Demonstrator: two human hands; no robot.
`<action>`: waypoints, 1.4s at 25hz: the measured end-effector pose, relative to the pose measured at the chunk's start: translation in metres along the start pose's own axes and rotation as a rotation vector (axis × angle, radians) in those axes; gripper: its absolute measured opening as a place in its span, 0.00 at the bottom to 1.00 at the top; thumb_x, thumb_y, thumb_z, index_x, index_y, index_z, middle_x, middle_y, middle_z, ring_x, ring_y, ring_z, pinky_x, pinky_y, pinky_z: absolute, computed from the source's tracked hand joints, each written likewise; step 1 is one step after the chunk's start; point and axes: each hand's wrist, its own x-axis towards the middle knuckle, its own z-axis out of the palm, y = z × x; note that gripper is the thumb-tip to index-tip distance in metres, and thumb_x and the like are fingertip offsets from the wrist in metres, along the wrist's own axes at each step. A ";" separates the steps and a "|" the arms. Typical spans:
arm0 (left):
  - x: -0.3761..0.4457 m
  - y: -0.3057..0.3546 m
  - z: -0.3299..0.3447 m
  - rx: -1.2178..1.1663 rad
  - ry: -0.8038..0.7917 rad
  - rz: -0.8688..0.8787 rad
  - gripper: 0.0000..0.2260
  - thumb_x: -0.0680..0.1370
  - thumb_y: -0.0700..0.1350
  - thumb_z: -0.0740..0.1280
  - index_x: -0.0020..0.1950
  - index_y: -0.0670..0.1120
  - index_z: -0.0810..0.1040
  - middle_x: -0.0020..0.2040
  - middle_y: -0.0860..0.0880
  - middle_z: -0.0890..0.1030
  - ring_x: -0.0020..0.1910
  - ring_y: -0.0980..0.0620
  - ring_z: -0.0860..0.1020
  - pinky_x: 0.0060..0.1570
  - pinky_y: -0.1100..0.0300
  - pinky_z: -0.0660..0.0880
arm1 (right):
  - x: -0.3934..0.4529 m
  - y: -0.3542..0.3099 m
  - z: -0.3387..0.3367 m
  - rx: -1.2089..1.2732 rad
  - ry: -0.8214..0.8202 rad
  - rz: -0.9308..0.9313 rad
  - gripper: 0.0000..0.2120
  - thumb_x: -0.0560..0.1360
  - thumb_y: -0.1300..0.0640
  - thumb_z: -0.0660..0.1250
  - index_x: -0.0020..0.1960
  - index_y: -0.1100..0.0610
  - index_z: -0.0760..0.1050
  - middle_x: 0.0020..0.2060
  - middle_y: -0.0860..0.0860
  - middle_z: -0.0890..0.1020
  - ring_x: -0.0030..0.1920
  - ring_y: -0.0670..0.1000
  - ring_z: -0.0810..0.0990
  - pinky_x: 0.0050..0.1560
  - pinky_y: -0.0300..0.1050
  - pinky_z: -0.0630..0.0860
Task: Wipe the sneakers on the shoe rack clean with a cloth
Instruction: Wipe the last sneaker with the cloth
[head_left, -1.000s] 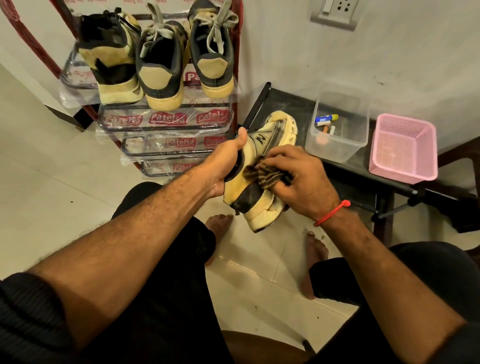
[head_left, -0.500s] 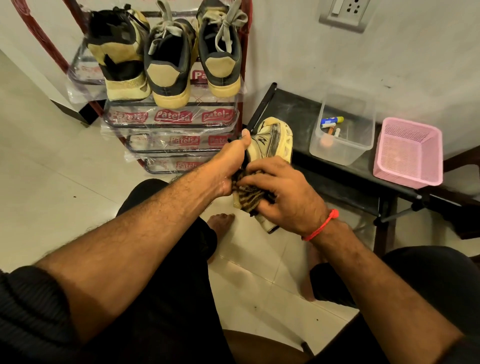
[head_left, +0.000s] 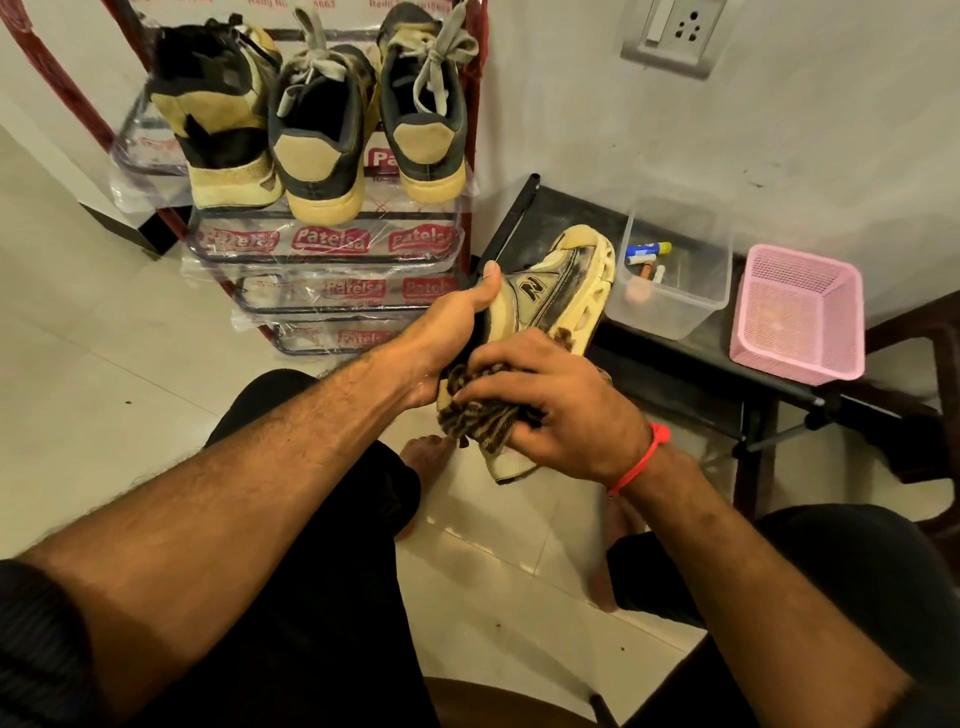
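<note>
Right now I have my right hand (head_left: 561, 410) curled around the striped cloth (head_left: 483, 410), bunching it against the heel end of the sneaker (head_left: 556, 291), which I hold out over the floor in front of the shoe rack (head_left: 332, 241), off its shelves. My left hand (head_left: 452, 332) grips the sneaker from the rack side, thumb up along the collar, so the shoe lies tilted with its sole turned away from the rack. To do this well, I judge I should keep that left grip firm so the shoe does not twist, and work the cloth in short firm strokes from the heel toward the dark scuffs on the midsole at the toe end, turning to a fresh fold as it soils. Further out, three sneakers (head_left: 322, 130) stand on the rack's top shelf, heels toward me; whether they are wiped yet I cannot tell. Beyond the held shoe, away from the rack, sit a clear tub (head_left: 670, 306) and a pink basket (head_left: 800, 317).
</note>
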 end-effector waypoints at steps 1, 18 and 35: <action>-0.002 0.000 0.000 0.012 -0.014 0.014 0.28 0.82 0.64 0.59 0.56 0.40 0.84 0.47 0.44 0.87 0.52 0.43 0.85 0.59 0.48 0.80 | 0.003 0.010 -0.001 -0.060 0.035 0.012 0.15 0.71 0.65 0.71 0.57 0.60 0.82 0.58 0.56 0.80 0.58 0.56 0.76 0.63 0.47 0.72; 0.008 -0.010 -0.012 0.267 0.024 0.292 0.28 0.74 0.74 0.62 0.53 0.51 0.84 0.52 0.51 0.86 0.57 0.50 0.82 0.68 0.44 0.74 | -0.004 0.012 0.003 -0.137 0.249 0.077 0.14 0.71 0.63 0.68 0.56 0.62 0.82 0.56 0.58 0.81 0.58 0.57 0.77 0.62 0.50 0.74; 0.000 -0.010 -0.002 0.400 0.070 0.443 0.19 0.76 0.65 0.60 0.49 0.54 0.83 0.44 0.58 0.87 0.45 0.62 0.84 0.49 0.65 0.79 | -0.007 0.041 -0.030 -0.280 0.359 0.519 0.15 0.73 0.65 0.69 0.59 0.61 0.81 0.57 0.56 0.81 0.60 0.57 0.75 0.64 0.44 0.67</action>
